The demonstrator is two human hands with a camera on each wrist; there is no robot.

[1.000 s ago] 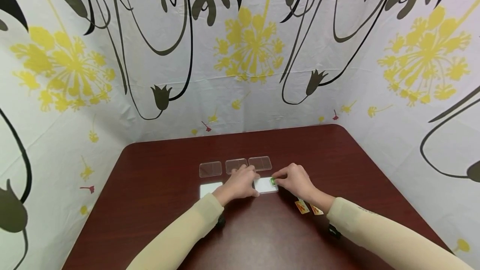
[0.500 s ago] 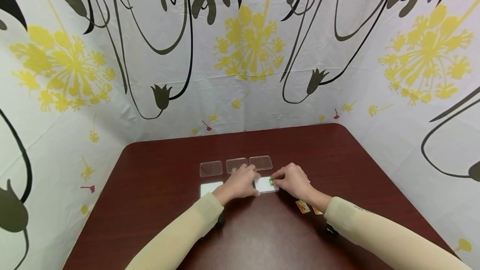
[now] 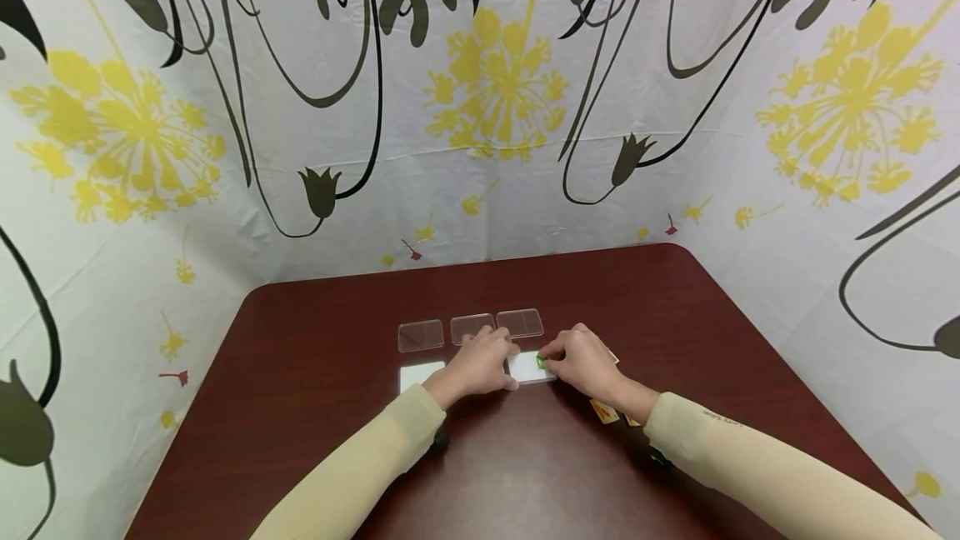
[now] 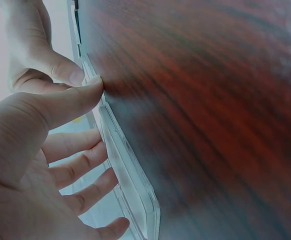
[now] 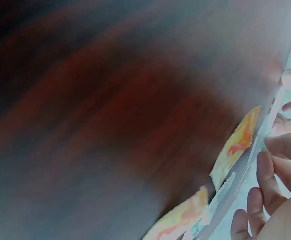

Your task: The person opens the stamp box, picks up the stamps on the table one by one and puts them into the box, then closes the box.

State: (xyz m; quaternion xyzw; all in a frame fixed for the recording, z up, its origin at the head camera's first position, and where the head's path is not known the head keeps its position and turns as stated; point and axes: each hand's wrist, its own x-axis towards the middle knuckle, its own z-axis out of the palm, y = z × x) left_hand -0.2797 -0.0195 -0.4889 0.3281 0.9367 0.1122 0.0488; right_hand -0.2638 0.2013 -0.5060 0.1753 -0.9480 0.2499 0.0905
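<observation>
With thumb and fingers, my left hand holds the left end of a flat clear plastic case with a white inside. At its right end my right hand pinches a small green postage stamp low over the white surface. Fingers cover much of this stamp. In the left wrist view, the thumb presses at a case edge while other fingers spread over a neighbouring case. Orange-and-yellow stamps with toothed edges lie on the table beside my right hand.
Three clear lids stand in a row behind the cases. Another white-filled case lies left of my left hand. More stamps lie by the right wrist, partly under the forearm. Patterned cloth hangs round the dark red table.
The right hand has shifted slightly left with the green stamp, further over the white surface. My left hand keeps its place on the case.
</observation>
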